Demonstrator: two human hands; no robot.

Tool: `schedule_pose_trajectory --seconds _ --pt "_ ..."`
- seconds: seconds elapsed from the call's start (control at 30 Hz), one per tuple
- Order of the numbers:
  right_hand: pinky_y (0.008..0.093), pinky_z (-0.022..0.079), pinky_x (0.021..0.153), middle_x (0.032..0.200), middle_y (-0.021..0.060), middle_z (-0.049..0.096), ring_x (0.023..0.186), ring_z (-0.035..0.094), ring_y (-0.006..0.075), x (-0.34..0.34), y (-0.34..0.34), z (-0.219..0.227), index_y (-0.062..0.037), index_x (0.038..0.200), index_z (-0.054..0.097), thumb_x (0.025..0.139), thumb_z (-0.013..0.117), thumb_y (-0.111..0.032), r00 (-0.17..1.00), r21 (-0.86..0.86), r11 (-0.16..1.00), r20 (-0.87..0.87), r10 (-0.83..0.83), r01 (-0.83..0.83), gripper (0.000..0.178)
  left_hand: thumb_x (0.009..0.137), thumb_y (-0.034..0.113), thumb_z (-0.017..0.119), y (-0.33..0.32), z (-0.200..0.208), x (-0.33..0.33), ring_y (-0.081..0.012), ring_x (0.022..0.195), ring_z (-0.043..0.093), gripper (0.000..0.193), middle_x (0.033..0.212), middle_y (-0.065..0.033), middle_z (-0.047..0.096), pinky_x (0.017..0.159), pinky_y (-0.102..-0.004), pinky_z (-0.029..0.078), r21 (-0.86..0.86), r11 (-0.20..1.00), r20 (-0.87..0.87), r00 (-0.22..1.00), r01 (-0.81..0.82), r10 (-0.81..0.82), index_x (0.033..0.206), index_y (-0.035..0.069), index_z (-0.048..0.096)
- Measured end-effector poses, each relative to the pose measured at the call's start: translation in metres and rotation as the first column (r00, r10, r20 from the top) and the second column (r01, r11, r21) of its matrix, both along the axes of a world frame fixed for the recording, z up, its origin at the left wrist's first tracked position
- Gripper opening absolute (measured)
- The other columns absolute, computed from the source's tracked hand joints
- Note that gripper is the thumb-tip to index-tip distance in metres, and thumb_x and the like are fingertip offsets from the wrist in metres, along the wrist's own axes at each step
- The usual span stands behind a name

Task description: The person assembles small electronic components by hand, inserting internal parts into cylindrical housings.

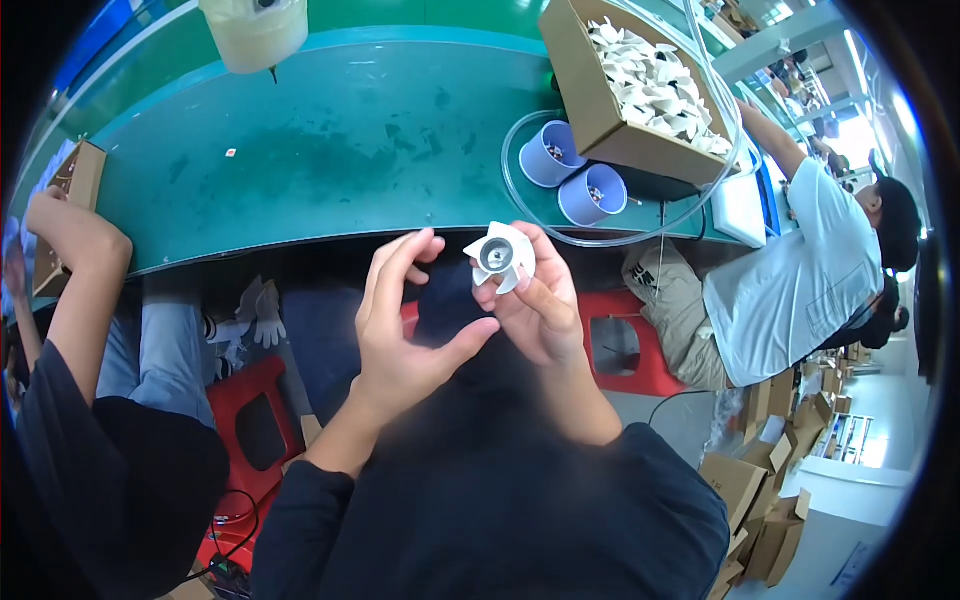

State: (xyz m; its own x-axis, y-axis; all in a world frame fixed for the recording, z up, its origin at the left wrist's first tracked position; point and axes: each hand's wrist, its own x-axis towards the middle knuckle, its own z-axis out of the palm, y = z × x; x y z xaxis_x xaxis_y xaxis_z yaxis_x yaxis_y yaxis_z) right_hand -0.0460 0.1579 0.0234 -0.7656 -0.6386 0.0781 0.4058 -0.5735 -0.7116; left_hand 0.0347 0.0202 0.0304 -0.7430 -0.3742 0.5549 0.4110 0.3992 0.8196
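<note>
A small white fan impeller with a round metallic-looking hub is pinched in my right hand, thumb on one blade and fingers behind it. The hub side faces up toward me. Just to its left, my left hand is open and empty, its thumb and fingers apart and curved toward the impeller without touching it. Both hands are above my lap, in front of the table's near edge. On the green table, a cardboard box holds many similar white bladed parts.
Two lilac cups with small parts stand beside the box, with a clear hose looping around them. A yellowish container hangs at the back. Co-workers sit on both sides, one reaching into a small carton. Red stools flank me.
</note>
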Motion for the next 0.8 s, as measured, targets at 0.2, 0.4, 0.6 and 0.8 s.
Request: schedule_pose_trajectory --seconds 0.2,0.4,0.6,0.8 --pt "0.0292 0.049 0.073 0.103 0.0130 0.058 0.085 0.061 0.0193 0.010 0.002 -0.005 -0.0026 0.121 0.041 0.086 0.061 -0.008 0.986 -0.082 0.986 0.069 0.154 -0.148 0.042 0.063 0.021 0.084 0.004 -0.001 -0.003 -0.0224 0.102 0.055 0.077 0.115 -0.0144 0.055 0.084 -0.0304 0.043 0.012 0.996 0.052 0.995 0.086 -0.087 0.126 -0.002 0.047" --pt "0.0304 0.051 0.076 0.104 0.0118 0.058 0.086 0.062 0.0188 0.016 -0.002 -0.011 -0.0029 0.120 0.043 0.085 0.064 -0.011 0.974 -0.096 0.974 0.081 0.212 -0.204 0.042 0.059 0.019 0.086 -0.001 -0.008 -0.004 -0.0278 0.100 0.057 0.066 0.109 -0.0147 0.059 0.083 -0.0335 0.047 -0.025 0.995 0.039 0.995 0.092 -0.091 0.114 -0.002 0.056" --pt "0.0288 0.050 0.075 0.104 0.0113 0.058 0.085 0.061 0.0179 0.017 -0.006 -0.017 -0.0037 0.121 0.043 0.085 0.064 -0.012 0.972 -0.102 0.973 0.086 0.216 -0.207 0.042 0.063 0.018 0.084 -0.002 -0.016 -0.002 -0.0262 0.102 0.057 0.062 0.111 -0.0160 0.058 0.086 -0.0338 0.046 0.038 0.990 0.025 0.990 0.136 -0.137 0.114 -0.002 0.057" --pt "0.0267 0.048 0.076 0.104 0.0101 0.057 0.086 0.060 0.0163 0.018 -0.008 -0.016 -0.0048 0.121 0.044 0.086 0.064 -0.012 0.969 -0.119 0.973 0.131 0.211 -0.196 0.042 0.065 0.016 0.082 -0.006 -0.016 -0.007 -0.0251 0.102 0.057 0.060 0.112 -0.0168 0.057 0.088 -0.0328 0.046 -0.003 0.985 0.011 0.985 0.172 -0.172 0.116 -0.002 0.055"
